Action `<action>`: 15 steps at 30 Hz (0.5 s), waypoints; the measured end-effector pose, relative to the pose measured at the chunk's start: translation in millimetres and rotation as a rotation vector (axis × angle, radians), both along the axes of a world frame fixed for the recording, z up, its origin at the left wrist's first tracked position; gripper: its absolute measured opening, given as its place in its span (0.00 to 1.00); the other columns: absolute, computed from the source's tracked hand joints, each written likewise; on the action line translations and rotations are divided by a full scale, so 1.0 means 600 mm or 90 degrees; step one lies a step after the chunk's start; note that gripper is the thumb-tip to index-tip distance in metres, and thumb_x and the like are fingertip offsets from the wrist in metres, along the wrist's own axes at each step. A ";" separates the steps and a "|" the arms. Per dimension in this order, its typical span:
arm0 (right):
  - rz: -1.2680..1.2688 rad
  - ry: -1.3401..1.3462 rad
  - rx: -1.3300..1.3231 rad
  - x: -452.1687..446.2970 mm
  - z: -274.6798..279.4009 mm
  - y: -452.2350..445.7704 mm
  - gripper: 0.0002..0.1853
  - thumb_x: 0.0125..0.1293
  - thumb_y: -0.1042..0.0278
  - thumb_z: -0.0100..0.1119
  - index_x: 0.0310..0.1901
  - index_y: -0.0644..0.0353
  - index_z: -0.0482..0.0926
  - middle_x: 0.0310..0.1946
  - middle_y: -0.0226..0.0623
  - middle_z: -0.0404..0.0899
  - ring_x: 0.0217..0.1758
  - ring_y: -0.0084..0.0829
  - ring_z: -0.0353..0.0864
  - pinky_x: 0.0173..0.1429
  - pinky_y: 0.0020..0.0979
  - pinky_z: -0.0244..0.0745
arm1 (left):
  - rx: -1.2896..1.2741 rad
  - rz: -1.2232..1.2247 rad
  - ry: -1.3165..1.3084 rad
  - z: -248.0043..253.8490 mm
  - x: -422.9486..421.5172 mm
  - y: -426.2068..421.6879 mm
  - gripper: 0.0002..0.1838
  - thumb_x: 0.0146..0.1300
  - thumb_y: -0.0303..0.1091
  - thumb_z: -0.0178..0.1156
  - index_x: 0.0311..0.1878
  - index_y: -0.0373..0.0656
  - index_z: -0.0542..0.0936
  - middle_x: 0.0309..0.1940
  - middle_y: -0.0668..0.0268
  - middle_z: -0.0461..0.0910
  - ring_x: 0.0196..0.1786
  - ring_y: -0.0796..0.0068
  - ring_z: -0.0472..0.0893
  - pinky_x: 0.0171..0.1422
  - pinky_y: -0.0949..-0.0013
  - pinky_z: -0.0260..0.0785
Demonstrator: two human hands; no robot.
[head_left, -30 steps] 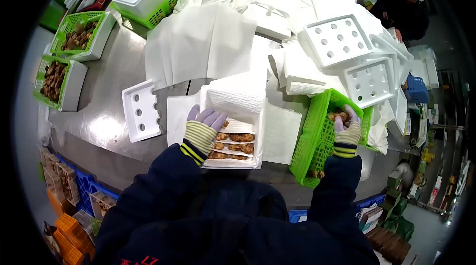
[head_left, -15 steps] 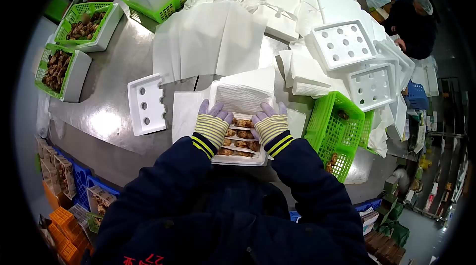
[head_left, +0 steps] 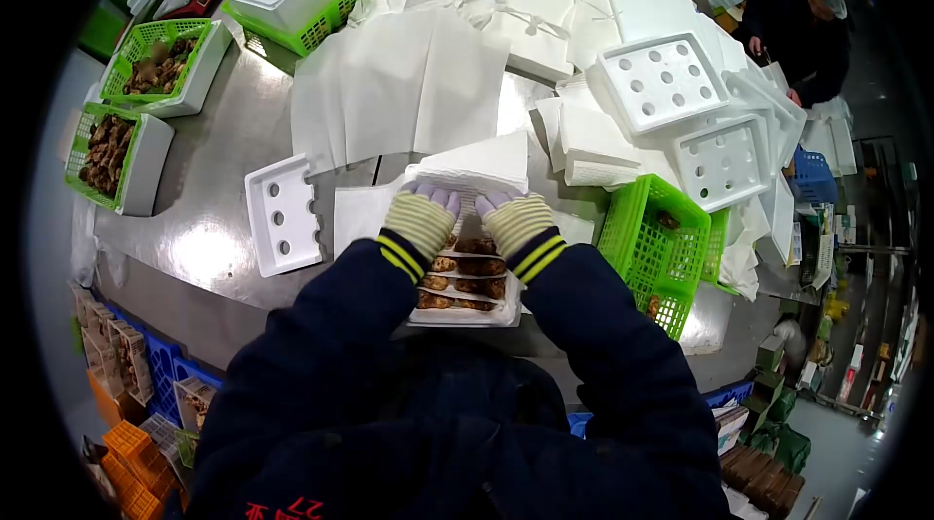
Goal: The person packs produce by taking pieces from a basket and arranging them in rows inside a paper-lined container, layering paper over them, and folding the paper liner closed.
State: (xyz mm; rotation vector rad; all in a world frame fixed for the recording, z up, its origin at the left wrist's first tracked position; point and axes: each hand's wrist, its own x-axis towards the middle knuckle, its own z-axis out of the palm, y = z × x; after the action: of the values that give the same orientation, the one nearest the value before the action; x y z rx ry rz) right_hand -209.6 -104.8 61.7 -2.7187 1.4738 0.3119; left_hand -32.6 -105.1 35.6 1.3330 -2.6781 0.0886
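A white foam box (head_left: 465,319) stands before me, with rows of knobbly brown pieces (head_left: 481,266) between strips of white paper. My left hand (head_left: 426,213), in a pale purple and striped glove, is at the box's far left part, fingers bent over the white paper lining (head_left: 477,162). Beside it my right hand (head_left: 512,218) is at the far right part, its fingers also curled onto the paper. Both hands look closed on the lining; my fingertips are partly hidden. To the right stands a green basket (head_left: 650,238) with a few brown pieces.
A broken-edged foam lid (head_left: 282,215) lies left of the box. Foam lids with holes (head_left: 664,82) and paper sheets (head_left: 399,82) cover the back. Two baskets of brown pieces (head_left: 105,155) stand far left. A person (head_left: 798,34) is at the back right.
My right hand has come from the green basket to the box. Both hands have then moved to its far part, closer together, with their fingers curled on the paper.
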 end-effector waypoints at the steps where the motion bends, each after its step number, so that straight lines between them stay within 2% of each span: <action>1: -0.009 0.039 0.009 0.009 -0.016 -0.010 0.10 0.61 0.67 0.47 0.40 0.56 0.77 0.37 0.37 0.80 0.42 0.38 0.80 0.44 0.41 0.74 | 0.030 0.001 -0.056 -0.005 -0.010 -0.013 0.12 0.54 0.34 0.55 0.42 0.44 0.78 0.35 0.67 0.79 0.43 0.69 0.77 0.50 0.60 0.68; 3: -0.037 0.116 0.000 0.011 -0.062 -0.024 0.11 0.62 0.65 0.45 0.38 0.57 0.78 0.36 0.37 0.81 0.42 0.37 0.79 0.42 0.43 0.73 | 0.042 -0.022 -0.139 -0.025 -0.018 -0.031 0.09 0.56 0.35 0.54 0.39 0.45 0.78 0.34 0.66 0.79 0.43 0.67 0.77 0.46 0.58 0.68; 6: -0.001 0.168 0.042 0.019 -0.053 -0.027 0.10 0.61 0.66 0.48 0.36 0.54 0.80 0.35 0.35 0.82 0.42 0.36 0.80 0.42 0.41 0.72 | 0.085 -0.065 -0.156 -0.033 -0.017 -0.042 0.07 0.56 0.33 0.52 0.35 0.46 0.79 0.30 0.67 0.80 0.42 0.67 0.78 0.45 0.57 0.68; 8: 0.029 0.176 0.043 0.017 -0.051 -0.023 0.10 0.61 0.66 0.48 0.34 0.53 0.81 0.34 0.34 0.82 0.42 0.34 0.80 0.41 0.41 0.72 | 0.096 -0.073 -0.162 -0.031 -0.019 -0.042 0.08 0.56 0.35 0.52 0.34 0.47 0.79 0.31 0.67 0.80 0.43 0.66 0.78 0.47 0.57 0.67; 12: 0.005 0.189 0.114 0.026 -0.043 -0.024 0.10 0.61 0.66 0.49 0.37 0.48 0.82 0.36 0.27 0.83 0.43 0.31 0.80 0.40 0.42 0.72 | 0.122 -0.105 -0.203 -0.045 -0.016 -0.040 0.08 0.57 0.37 0.52 0.35 0.50 0.80 0.34 0.65 0.80 0.46 0.67 0.78 0.50 0.58 0.67; 13: 0.018 0.201 0.145 0.029 -0.018 -0.025 0.11 0.61 0.64 0.49 0.40 0.47 0.82 0.38 0.26 0.82 0.45 0.31 0.79 0.43 0.42 0.72 | 0.111 -0.088 -0.165 -0.034 -0.014 -0.038 0.08 0.57 0.38 0.52 0.35 0.50 0.80 0.33 0.66 0.80 0.46 0.67 0.78 0.51 0.59 0.66; 14: 0.013 0.200 0.134 0.028 -0.021 -0.020 0.11 0.62 0.63 0.49 0.40 0.48 0.82 0.39 0.27 0.81 0.48 0.31 0.78 0.48 0.42 0.70 | 0.167 -0.082 -0.197 -0.023 -0.016 -0.037 0.08 0.57 0.37 0.52 0.35 0.50 0.80 0.33 0.68 0.80 0.46 0.68 0.78 0.53 0.61 0.66; 15: -0.010 0.169 0.047 0.025 -0.021 -0.008 0.10 0.62 0.63 0.49 0.39 0.48 0.82 0.38 0.28 0.81 0.48 0.30 0.77 0.50 0.40 0.69 | 0.172 -0.067 -0.197 -0.013 -0.015 -0.031 0.08 0.57 0.37 0.52 0.36 0.49 0.80 0.33 0.68 0.80 0.45 0.68 0.78 0.55 0.61 0.66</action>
State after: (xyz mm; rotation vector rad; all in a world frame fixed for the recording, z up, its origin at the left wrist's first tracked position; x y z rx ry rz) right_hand -194.8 -109.4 49.1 -2.6877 1.5055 0.7375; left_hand -41.6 -123.5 27.9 1.3406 -3.1086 -0.0900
